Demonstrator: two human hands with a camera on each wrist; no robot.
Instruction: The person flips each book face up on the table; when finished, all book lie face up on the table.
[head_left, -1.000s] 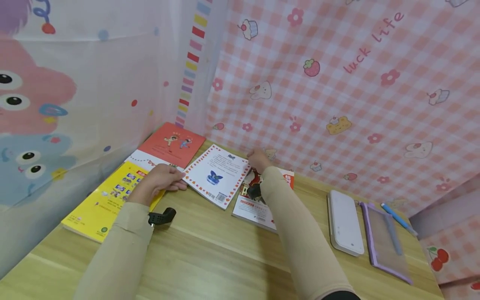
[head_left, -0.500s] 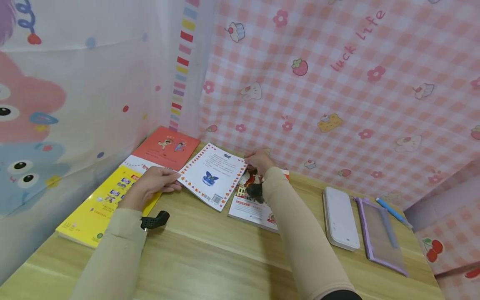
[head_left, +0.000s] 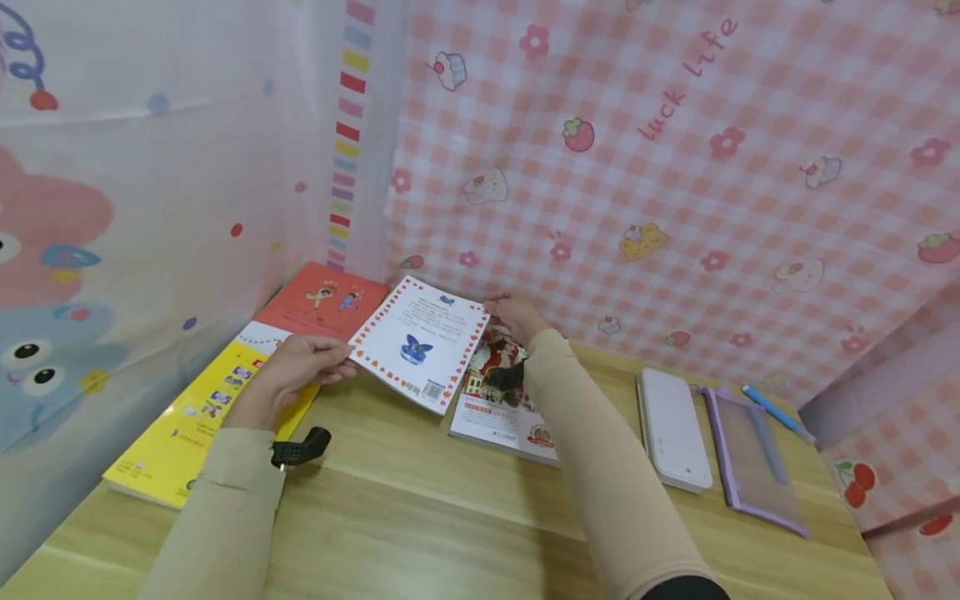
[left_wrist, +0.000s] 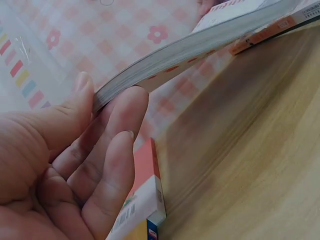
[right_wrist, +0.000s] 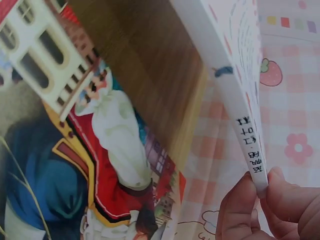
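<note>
White book point(head_left: 423, 342): raised off the counter point(head_left: 420, 517) between both hands, back cover up, showing a blue butterfly, a barcode and a border of small red and orange shapes.
Left hand point(head_left: 303, 371): pinches the book's left corner, thumb on top, fingers beneath.
Right hand point(head_left: 519, 315): pinches the far right corner between thumb and fingers, at the end of the lettered spine.
Picture book point(head_left: 495, 421): flat on the counter below the right forearm, partly hidden by it; its cover has a white-bearded figure in red.
Yellow book point(head_left: 202, 417): at the left, partly behind the left hand and forearm.
Red book point(head_left: 326, 300): just beyond the yellow one; whether they overlap is unclear.
Right side: a white case point(head_left: 675, 429), then a purple-edged pouch point(head_left: 753, 458), then a blue pen point(head_left: 776, 412).
Backdrop: pink checked cloth point(head_left: 600, 183) behind the counter.
</note>
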